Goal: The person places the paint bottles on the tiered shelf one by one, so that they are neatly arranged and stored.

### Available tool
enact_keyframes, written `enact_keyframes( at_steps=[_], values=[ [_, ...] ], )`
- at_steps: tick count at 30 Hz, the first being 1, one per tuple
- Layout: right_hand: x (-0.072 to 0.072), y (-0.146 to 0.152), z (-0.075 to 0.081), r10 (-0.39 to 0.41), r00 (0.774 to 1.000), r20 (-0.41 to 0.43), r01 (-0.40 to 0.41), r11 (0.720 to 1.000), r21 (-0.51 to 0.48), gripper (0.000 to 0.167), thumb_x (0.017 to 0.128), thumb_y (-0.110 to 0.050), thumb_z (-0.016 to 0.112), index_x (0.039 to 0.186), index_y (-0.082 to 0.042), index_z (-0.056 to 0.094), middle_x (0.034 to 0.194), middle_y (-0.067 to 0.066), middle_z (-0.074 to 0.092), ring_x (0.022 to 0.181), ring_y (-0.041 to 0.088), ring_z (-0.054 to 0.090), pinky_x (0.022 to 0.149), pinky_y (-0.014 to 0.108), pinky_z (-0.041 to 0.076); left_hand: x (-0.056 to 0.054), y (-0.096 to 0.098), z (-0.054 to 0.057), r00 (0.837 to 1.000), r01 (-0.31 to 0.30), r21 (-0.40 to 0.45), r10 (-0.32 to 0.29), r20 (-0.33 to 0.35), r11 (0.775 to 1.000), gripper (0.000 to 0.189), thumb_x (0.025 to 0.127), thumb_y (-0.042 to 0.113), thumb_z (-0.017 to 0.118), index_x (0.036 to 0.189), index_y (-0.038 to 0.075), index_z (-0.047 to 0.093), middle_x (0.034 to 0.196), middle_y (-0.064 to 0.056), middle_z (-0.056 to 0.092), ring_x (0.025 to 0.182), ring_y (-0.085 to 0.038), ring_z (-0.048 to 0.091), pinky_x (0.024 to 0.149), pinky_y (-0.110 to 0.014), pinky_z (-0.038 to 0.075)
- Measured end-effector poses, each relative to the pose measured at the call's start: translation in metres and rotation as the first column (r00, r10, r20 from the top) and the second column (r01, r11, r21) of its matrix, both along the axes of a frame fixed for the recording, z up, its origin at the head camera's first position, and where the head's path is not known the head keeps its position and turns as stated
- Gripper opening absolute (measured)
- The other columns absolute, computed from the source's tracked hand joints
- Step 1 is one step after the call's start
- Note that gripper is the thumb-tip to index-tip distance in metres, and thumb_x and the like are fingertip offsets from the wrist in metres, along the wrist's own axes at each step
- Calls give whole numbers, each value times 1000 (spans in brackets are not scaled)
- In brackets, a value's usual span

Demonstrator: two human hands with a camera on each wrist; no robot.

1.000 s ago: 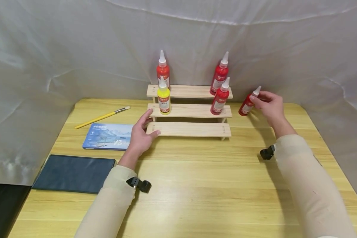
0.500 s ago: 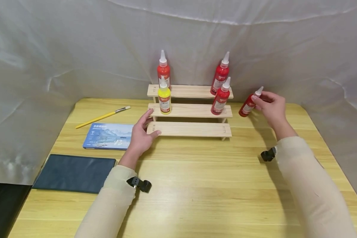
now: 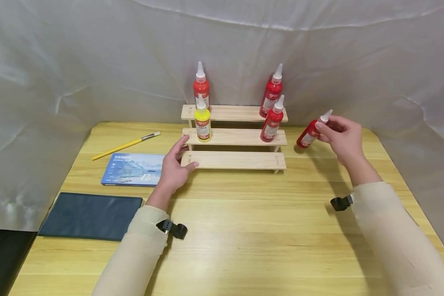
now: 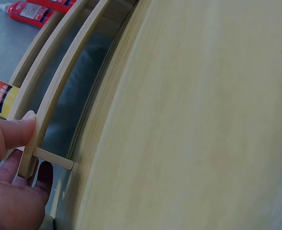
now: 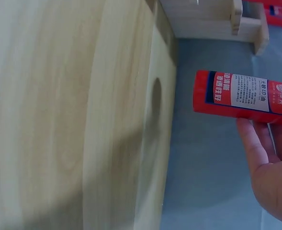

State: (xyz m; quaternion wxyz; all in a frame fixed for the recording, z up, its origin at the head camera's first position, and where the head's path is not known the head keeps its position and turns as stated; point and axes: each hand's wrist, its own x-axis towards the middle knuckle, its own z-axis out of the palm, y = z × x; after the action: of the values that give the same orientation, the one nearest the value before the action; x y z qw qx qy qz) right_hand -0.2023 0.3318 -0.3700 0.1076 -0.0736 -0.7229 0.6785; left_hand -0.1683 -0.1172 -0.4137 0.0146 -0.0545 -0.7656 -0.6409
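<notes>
My right hand pinches a red squeeze bottle near its white nozzle, right of a three-step wooden rack. The bottle leans, base toward the rack; in the right wrist view this labelled red bottle is raised off the table, its shadow apart from it. My left hand grips the rack's left end; the left wrist view has the thumb on the shelf and fingers under it. On the middle step stand a yellow bottle and a red bottle; the top step bears an orange-red bottle and another red bottle.
Left of the rack lie a yellow-handled paintbrush, a blue box with a landscape picture and a dark flat case. A pale grey cloth hangs behind the wooden table.
My right hand has drawn the red bottle slightly right and toward me, leaning it further. The left hand keeps its grip on the rack.
</notes>
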Motion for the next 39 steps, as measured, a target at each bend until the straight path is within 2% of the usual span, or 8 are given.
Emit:
enact_keyframes(
  at_steps=[7, 14, 20, 28, 33, 39],
  values=[
    [21, -8, 6, 14, 1000, -10, -14, 1000, 15, 45, 82, -13, 83, 122, 4, 69, 103, 6, 67, 91, 16, 65, 68, 29, 59, 2, 1, 5, 1000, -6, -1, 6, 3, 1000, 79, 81, -19, 70, 151, 3, 41, 142, -22, 50, 131, -35, 46, 114, -43, 31],
    [42, -23, 15, 26, 999, -48, -25, 999, 20, 38, 82, -10, 83, 116, 2, 72, 101, 8, 68, 88, 16, 67, 67, 30, 59, -1, -1, -3, 1000, 4, 7, -4, 0, 1000, 81, 81, -18, 71, 152, 5, 41, 142, -23, 50, 132, -37, 45, 113, -42, 33],
    [54, -41, 19, 64, 993, -98, -62, 998, 26, 36, 83, -7, 81, 116, 5, 71, 100, 10, 69, 87, 18, 67, 68, 31, 59, -2, -1, -2, 1000, 7, 7, -7, 5, 1000, 81, 82, -18, 70, 153, 6, 39, 144, -22, 49, 132, -37, 45, 112, -43, 34],
    [56, -75, 21, 144, 978, -153, -143, 990, 15, 28, 85, -1, 79, 112, 5, 73, 96, 10, 71, 83, 17, 68, 69, 31, 59, -2, -1, 0, 1000, 6, 1, -6, 8, 1000, 82, 82, -18, 70, 154, 7, 38, 146, -20, 47, 133, -35, 45, 113, -42, 34],
    [53, -99, 19, 188, 970, -156, -186, 982, 30, 27, 85, -1, 78, 111, 5, 73, 96, 9, 71, 85, 18, 68, 70, 31, 60, -3, -1, -1, 1000, 3, 1, -3, 5, 1000, 81, 82, -19, 70, 153, 5, 39, 146, -19, 47, 132, -34, 46, 113, -41, 33],
    [48, -123, 19, 220, 963, -157, -209, 975, 81, 27, 85, -1, 79, 110, 5, 73, 96, 8, 72, 85, 18, 69, 70, 31, 60, -16, -5, -26, 1000, -2, 18, 2, 11, 1000, 86, 80, -19, 72, 154, 13, 40, 147, -13, 48, 132, -27, 46, 113, -36, 33]
  ],
)
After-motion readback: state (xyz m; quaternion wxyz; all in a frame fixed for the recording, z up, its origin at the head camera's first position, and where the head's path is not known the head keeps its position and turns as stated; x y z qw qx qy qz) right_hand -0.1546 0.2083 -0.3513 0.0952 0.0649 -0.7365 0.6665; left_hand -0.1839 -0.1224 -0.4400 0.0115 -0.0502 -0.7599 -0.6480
